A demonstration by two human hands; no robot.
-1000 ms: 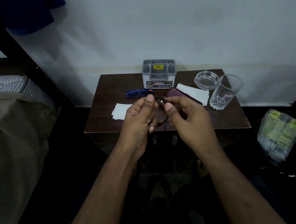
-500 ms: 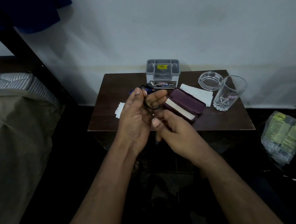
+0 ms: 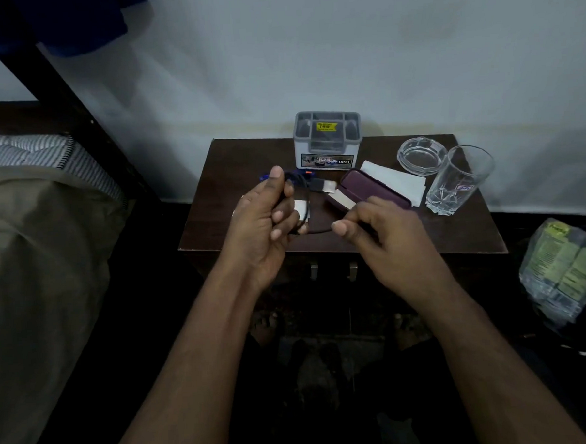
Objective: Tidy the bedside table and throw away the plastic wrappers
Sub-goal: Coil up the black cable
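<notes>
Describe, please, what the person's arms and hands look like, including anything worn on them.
Both forearms are bare to the frame's bottom edge: no sleeves visible. The left hand and right hand wear no gloves, and no rings, watch or bracelets show on fingers or wrists. Fingernails are short and unpainted.

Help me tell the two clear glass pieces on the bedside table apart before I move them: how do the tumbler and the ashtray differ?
The tumbler is tall and upright, while the ashtray is low and wide. The tumbler stands nearer the table's right edge; the ashtray sits just behind it, towards the wall. The tumbler carries a small label; the ashtray shows none. Both are clear glass and look empty.
</notes>
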